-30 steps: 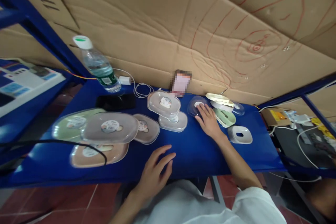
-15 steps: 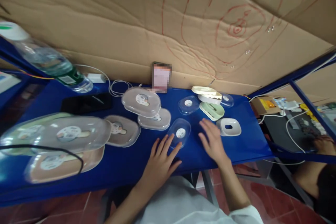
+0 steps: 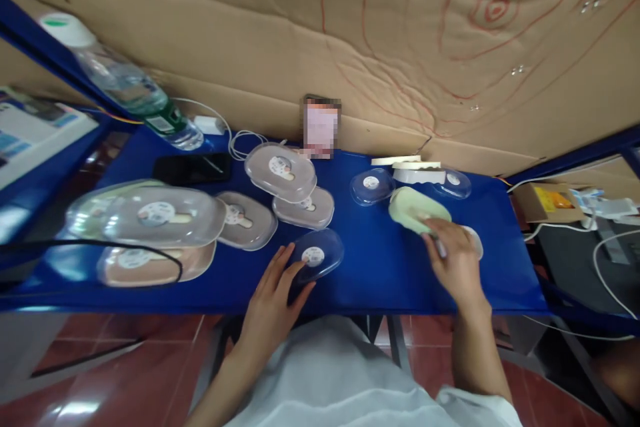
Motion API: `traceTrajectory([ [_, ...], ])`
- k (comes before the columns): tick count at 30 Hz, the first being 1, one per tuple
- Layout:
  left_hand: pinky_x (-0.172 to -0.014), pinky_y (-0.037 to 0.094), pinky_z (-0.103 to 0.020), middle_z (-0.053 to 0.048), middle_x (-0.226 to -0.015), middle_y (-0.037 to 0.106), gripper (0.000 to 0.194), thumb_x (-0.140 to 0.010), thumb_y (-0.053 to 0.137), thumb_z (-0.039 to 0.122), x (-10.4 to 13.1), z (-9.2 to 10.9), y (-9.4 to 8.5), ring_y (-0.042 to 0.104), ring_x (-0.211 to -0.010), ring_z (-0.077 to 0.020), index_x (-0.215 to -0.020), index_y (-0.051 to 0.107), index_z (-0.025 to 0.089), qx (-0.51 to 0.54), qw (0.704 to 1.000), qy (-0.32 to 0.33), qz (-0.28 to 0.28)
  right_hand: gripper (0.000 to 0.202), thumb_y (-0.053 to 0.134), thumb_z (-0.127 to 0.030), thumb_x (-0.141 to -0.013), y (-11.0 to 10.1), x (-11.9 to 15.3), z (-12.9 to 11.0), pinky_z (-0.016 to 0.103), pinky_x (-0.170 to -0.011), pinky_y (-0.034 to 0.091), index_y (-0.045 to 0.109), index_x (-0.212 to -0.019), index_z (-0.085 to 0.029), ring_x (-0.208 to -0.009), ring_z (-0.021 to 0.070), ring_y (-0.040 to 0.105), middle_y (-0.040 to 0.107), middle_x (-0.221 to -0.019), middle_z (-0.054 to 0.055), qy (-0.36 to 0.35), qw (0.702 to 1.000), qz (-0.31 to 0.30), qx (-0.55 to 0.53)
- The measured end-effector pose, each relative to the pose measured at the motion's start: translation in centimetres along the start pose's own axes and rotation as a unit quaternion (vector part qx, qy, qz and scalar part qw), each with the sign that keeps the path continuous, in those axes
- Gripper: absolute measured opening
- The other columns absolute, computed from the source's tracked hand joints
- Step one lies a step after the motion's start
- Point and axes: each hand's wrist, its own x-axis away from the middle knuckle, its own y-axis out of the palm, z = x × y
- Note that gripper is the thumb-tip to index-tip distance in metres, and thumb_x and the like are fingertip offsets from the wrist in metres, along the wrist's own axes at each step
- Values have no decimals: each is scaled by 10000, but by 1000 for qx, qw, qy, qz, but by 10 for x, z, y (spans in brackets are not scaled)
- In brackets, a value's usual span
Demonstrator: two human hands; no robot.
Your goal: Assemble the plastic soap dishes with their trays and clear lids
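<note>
My left hand (image 3: 277, 283) rests its spread fingers on the left end of a clear lid (image 3: 320, 255) with a round sticker. My right hand (image 3: 456, 257) has its fingers closed on the near right end of a pale green tray (image 3: 413, 205), which is tilted. Behind and partly under that hand, a white tray (image 3: 475, 240) shows only its right edge. Further back are cream and white trays (image 3: 419, 175) piled together, with clear lids (image 3: 373, 187) (image 3: 454, 183) on either side.
Lidded boxes (image 3: 280, 172) (image 3: 163, 215) overlap across the table's left half. Behind them are a black phone (image 3: 193, 168), a water bottle (image 3: 135, 93) and a white cable. A pixelated upright screen (image 3: 321, 127) leans on the cardboard wall (image 3: 225, 33). A black cord crosses the left side.
My right hand has moved right and taken hold of the green tray, now lifted away from the cream trays. The lid under my left hand has shifted left and turned. The view has shifted.
</note>
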Motion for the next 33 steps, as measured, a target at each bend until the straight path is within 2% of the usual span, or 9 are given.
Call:
traceTrajectory([
  [5,-1233,461,-635,-205,-1577,595,415,-995,662,128,2,-5,0,519,-1534,-375,-1402,605,187,-20,998,61,13,472,586,-149,-1070,21,51,-68,534,-1158,478,618,-1512,-311,-1322,286,702,779,-1364,52,-67,993,-52,-77],
  [9,-1319,344,-582,-163,-1545,642,465,-981,636,95,1,12,1,541,-1519,-312,-1430,626,212,-10,990,143,-18,427,620,-253,-1086,35,53,-76,512,-1171,491,614,-1512,-292,-1360,274,681,751,-1420,60,-111,982,-89,-124],
  [11,-1362,230,-584,-130,-1540,659,465,-1001,621,131,0,22,3,560,-1502,-299,-1453,634,238,-14,984,170,-49,404,604,-314,-1101,32,37,-57,508,-1163,501,619,-1503,-274,-1379,279,667,738,-1442,77,-113,983,-73,-127],
  [14,-1383,86,-596,-96,-1496,699,440,-1009,617,147,-3,31,7,607,-1448,-291,-1433,663,254,-9,981,182,-64,434,558,-335,-1116,24,5,-18,552,-1167,477,593,-1534,-227,-1435,326,618,687,-1508,133,-42,998,-20,-50],
  [18,-1378,100,-580,-84,-1372,763,438,-987,630,102,-6,34,13,684,-1316,-276,-1397,691,243,-2,982,184,-53,473,518,-400,-1122,23,-45,16,577,-1201,429,586,-1547,-204,-1484,346,564,630,-1573,153,-8,999,-33,8],
  [22,-1340,238,-584,-77,-1157,788,354,-984,649,108,-7,39,18,721,-1160,-254,-1303,734,234,0,981,194,-28,462,529,-323,-1104,44,-112,13,564,-1226,396,601,-1532,-165,-1496,339,542,630,-1574,157,-50,992,-107,33],
  [26,-1309,330,-557,-65,-1186,783,232,-1006,629,102,-9,42,15,712,-1182,-240,-1156,749,232,20,980,196,-33,336,514,-225,-1092,53,-156,-7,558,-1169,431,750,-1319,-148,-1264,340,693,783,-1316,159,-60,984,-160,55],
  [29,-1202,488,-443,-60,-1188,797,210,-1021,636,123,-11,38,7,728,-1173,-218,-1178,728,228,76,978,195,-1,332,487,-271,-1126,37,-130,-22,520,-1142,449,756,-1301,-185,-1225,320,701,795,-1266,134,-67,989,-123,41],
  [33,-1071,588,-393,-56,-1148,814,235,-998,682,107,-12,29,-1,758,-1126,-218,-1198,713,226,126,974,181,44,307,557,-249,-1110,13,-26,-43,465,-1061,511,719,-1371,-268,-1204,281,707,786,-1284,89,-87,995,-29,-25],
])
